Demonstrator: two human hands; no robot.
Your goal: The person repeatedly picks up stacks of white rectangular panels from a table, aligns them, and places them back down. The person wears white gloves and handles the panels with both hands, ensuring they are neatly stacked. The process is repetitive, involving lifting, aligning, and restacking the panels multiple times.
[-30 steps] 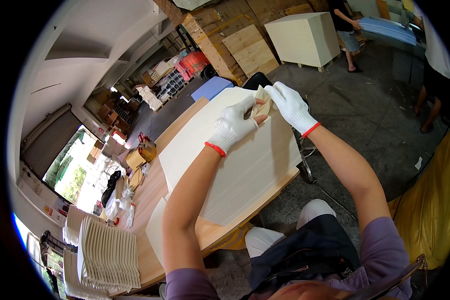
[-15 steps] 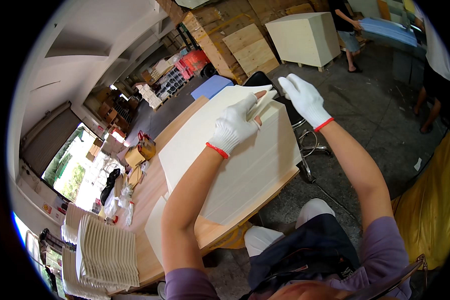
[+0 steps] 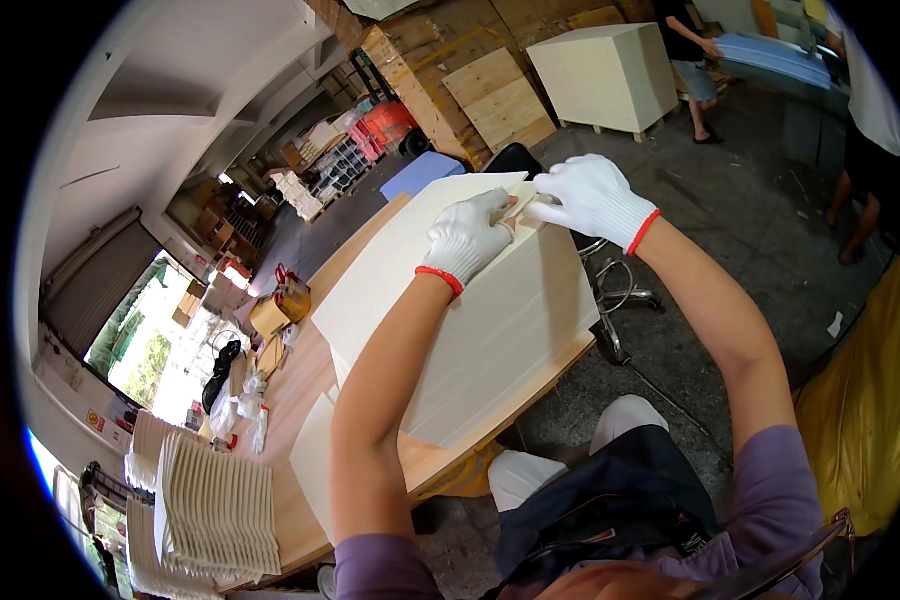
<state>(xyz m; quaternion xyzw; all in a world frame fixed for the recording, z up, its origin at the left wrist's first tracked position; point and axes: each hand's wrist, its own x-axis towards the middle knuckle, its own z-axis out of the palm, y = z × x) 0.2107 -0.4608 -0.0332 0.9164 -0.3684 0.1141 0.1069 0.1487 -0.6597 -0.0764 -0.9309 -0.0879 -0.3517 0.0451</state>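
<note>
A large cream-coloured panel [image 3: 490, 330] lies on a wooden workbench [image 3: 300, 400], one of a stack of similar boards. Both my hands wear white knit gloves with red cuffs. My left hand [image 3: 467, 238] presses on the panel's far corner, fingers curled around a small tan piece [image 3: 523, 207] that is mostly hidden. My right hand [image 3: 588, 197] meets it at the same corner, fingertips pinching that piece from the right.
A stack of ribbed white sheets [image 3: 205, 505] sits at the bench's left end, with bags and small boxes [image 3: 270, 315] behind. A black chair [image 3: 610, 290] stands beyond the bench edge. A pale cabinet [image 3: 605, 75], wooden pallets [image 3: 490, 95] and other people stand farther off. Yellow fabric [image 3: 860, 400] hangs at right.
My hands separated briefly at the panel's far corner, then came back together there. The panel has stayed in place.
</note>
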